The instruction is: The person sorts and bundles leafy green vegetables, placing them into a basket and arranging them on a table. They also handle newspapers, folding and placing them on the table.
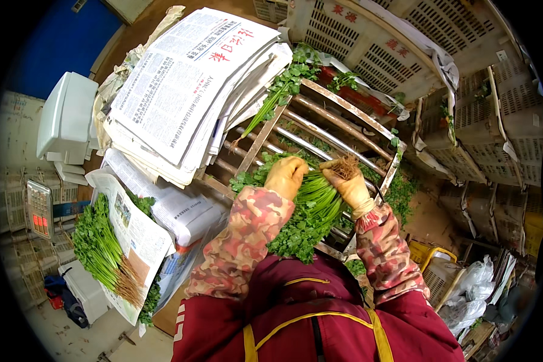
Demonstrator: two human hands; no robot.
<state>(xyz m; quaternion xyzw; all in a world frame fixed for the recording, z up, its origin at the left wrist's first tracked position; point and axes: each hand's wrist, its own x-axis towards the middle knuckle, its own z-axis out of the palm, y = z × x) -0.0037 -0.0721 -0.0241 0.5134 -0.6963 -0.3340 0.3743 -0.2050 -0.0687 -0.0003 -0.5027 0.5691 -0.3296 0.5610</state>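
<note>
My right hand [351, 188], in a tan glove, is closed round the root end of a bunch of leafy greens [317, 199]. The greens look like coriander or thin celery. Their brown roots [346, 167] stick out above the fingers, and the leaves spread toward my body. My left hand [287, 175], gloved too, is at the left edge of the same bunch with its fingers curled together. Whatever is between those fingers is hidden. Beneath both hands is a rusty metal rack [338, 123] with bars, with loose greens on and under it.
A thick stack of newspapers [181, 90] stands at the left of the rack. Another bunch of greens [105, 247] lies on newspaper [140, 238] beside a scale with a lit display [40, 208]. Plastic crates [368, 45] line the back and right. Several loose stalks [277, 96] cross the rack's far corner.
</note>
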